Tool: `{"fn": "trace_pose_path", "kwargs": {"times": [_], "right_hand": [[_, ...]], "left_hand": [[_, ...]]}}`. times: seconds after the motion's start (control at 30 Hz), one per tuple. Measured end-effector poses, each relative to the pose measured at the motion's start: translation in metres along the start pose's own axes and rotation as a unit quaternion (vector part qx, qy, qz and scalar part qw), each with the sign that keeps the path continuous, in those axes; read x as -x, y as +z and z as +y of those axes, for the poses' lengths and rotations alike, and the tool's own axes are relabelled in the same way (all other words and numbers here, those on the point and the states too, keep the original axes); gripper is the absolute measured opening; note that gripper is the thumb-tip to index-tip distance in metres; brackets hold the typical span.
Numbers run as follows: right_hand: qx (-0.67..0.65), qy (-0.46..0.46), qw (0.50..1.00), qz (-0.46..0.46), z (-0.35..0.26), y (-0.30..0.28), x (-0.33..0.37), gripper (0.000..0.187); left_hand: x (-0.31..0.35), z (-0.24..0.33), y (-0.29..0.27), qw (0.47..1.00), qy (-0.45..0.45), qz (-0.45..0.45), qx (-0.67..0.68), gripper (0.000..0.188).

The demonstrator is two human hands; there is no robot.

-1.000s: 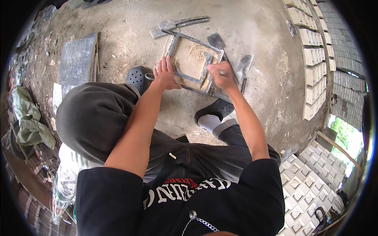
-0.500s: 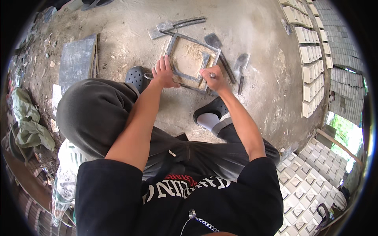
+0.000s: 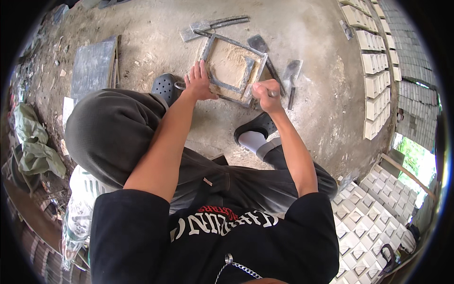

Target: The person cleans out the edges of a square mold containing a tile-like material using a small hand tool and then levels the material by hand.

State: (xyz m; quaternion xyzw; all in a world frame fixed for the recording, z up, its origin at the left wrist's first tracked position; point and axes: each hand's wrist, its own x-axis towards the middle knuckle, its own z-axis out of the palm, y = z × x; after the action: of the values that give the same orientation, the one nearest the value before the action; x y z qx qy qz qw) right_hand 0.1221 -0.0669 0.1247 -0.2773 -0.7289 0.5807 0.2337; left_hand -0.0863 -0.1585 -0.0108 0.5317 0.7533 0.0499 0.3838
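Observation:
A square grey metal mould frame (image 3: pixel 236 44) lies on the ground in front of me, with pale sandy powder (image 3: pixel 229 64) inside it. A darker curved inner edge (image 3: pixel 227 85) shows along its near side. My left hand (image 3: pixel 199 86) rests on the frame's near left corner, fingers stretched out. At the near right corner my right hand (image 3: pixel 267 94) is closed round the handle of a small tool, its rounded end (image 3: pixel 273 93) showing; the working end, low against the frame, is mostly hidden by the fist.
Flat trowels lie around the frame: one pair (image 3: pixel 208 27) beyond it, a dark one (image 3: pixel 259 45) and a lighter one (image 3: pixel 292 71) to its right. Dark boards (image 3: pixel 93 66) are stacked at left. Rows of pale blocks (image 3: pixel 376 64) line the right, with patterned blocks (image 3: pixel 364 227) nearer.
My right hand has moved right and slightly nearer, from over the frame's inner edge to its outer near right corner. My left hand stays at the left corner.

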Motion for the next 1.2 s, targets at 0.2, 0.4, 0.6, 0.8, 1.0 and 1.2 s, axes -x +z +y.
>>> {"fn": "trace_pose_path", "kwargs": {"times": [0.2, 0.4, 0.6, 0.8, 1.0, 1.2], "right_hand": [[0.100, -0.109, 0.989, 0.006, 0.029, 0.017, 0.011, 0.036], [0.027, -0.045, 0.998, -0.017, 0.024, 0.001, 0.021, 0.034], [0.072, -0.085, 0.994, 0.005, 0.027, 0.013, 0.013, 0.038], [-0.006, -0.028, 0.999, 0.040, 0.038, 0.007, 0.027, 0.036], [-0.033, 0.011, 0.986, 0.165, 0.023, 0.013, 0.007, 0.033], [-0.236, 0.068, 0.916, 0.316, -0.034, 0.013, 0.001, 0.043]], "left_hand": [[-0.003, 0.001, 0.001, 1.000, 0.005, 0.004, 0.015, 0.150], [0.002, 0.003, -0.004, 1.000, 0.015, 0.014, 0.014, 0.150], [-0.001, -0.006, 0.009, 0.997, 0.051, 0.048, 0.023, 0.149], [-0.001, -0.003, 0.011, 0.998, 0.046, 0.042, 0.011, 0.150], [-0.009, -0.003, 0.002, 0.998, 0.043, 0.034, -0.012, 0.152], [-0.004, -0.003, 0.004, 0.999, 0.035, 0.021, -0.017, 0.152]]}}
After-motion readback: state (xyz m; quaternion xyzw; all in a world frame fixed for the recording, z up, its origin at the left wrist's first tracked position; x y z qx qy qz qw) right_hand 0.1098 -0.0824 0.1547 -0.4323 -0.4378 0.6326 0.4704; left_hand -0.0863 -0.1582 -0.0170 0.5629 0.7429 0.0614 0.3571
